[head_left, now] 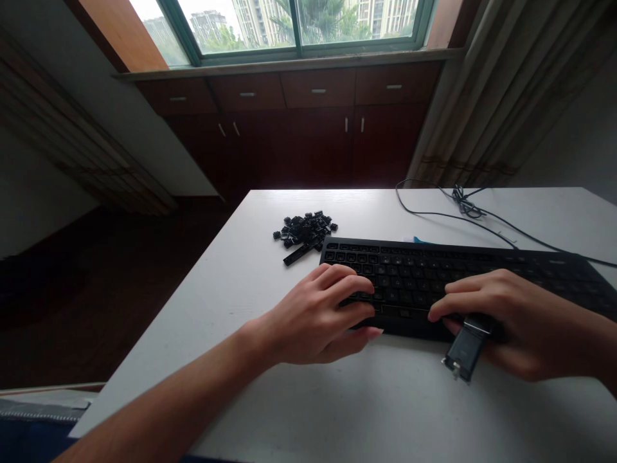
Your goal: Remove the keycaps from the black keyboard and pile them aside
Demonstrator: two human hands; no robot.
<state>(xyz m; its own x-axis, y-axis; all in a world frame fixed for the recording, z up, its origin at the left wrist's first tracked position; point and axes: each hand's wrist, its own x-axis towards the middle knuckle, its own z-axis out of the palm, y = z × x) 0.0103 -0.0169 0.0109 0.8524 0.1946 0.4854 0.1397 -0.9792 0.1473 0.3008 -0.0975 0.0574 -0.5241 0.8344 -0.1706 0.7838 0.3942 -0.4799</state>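
Note:
A black keyboard lies across the white table, with bare sockets showing where keycaps are off at its upper left. My left hand rests on the keyboard's left end, fingers apart and bent over the keys, thumb at the front edge. In my right hand, closed over the front right part of the keyboard, is a dark keycap puller; small metal prongs show at its end, which points down toward me. Part of the tool is hidden by my fingers. A heap of loose black keycaps lies beyond the keyboard's left corner.
The white table ends on the left above a dark floor. A long black keycap lies at the heap's near side. The black cable is bundled behind the keyboard. A small blue thing pokes out behind the keyboard.

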